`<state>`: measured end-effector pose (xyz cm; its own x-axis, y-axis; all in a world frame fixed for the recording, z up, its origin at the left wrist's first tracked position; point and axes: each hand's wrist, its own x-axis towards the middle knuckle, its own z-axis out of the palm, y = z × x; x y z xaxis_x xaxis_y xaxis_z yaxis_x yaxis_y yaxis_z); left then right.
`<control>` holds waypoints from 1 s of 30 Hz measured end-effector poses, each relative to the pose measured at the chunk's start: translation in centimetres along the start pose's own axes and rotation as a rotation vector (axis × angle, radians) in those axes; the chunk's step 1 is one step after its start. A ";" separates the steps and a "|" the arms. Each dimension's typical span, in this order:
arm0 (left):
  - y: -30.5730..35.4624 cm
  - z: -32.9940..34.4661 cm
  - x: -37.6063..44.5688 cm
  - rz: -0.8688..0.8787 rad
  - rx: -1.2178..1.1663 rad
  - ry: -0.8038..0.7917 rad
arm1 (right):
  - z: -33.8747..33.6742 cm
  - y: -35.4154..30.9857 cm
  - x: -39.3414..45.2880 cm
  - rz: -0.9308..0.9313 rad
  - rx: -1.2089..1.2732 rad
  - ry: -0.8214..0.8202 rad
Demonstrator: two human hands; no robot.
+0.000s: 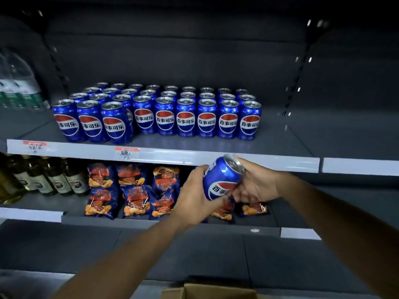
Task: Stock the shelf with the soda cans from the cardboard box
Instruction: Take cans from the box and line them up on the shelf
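At the very bottom edge, closest to the camera, the open flaps of a brown cardboard box (208,291) poke into view; what it holds is hidden. Above it two bare forearms reach forward and meet around a single blue aluminium soda can with a red, white and blue round logo (222,179), held in the air in front of the shelving, tilted so its silver top leans up and to the right. The left hand (195,196) makes its grip from the left and below, fingers curled round the lower body of the can with the thumb up its side. The right hand (258,183) closes on it from the right, one fingertip on the top rim and the others wrapped under the can's base. Behind the hands, a lower grey shelf carries dark blue crisp bags printed in orange and red (129,190), stacked two high, and to their left a row of dark glass bottles with pale labels (50,180). Above runs the pale price rail of the grey metal upper shelf (269,164), with two red-topped tags. On that shelf stands a block of matching blue cans (164,111), upright, nine across and about four deep, logos facing out; its right part is bare. Far left, blurred clear plastic bottles with green labels (16,87) stand.
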<state>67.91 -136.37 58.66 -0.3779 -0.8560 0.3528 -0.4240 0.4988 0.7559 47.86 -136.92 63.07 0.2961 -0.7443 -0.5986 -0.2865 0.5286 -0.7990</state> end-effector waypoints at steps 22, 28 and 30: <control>-3.6 -11.4 9.7 -0.025 0.060 0.129 | 4.5 -11.7 6.5 -0.617 0.131 0.132; -6.7 -14.5 10.4 0.107 0.083 0.129 | 7.9 -14.2 10.0 -0.662 0.052 0.156; -7.6 -15.1 10.3 0.115 0.090 0.122 | 8.6 -14.5 11.2 -0.662 0.040 0.207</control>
<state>79.70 -151.03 64.91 -0.3280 -0.7997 0.5028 -0.4576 0.6001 0.6561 63.14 -149.43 67.41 0.2158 -0.9758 0.0354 -0.0702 -0.0516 -0.9962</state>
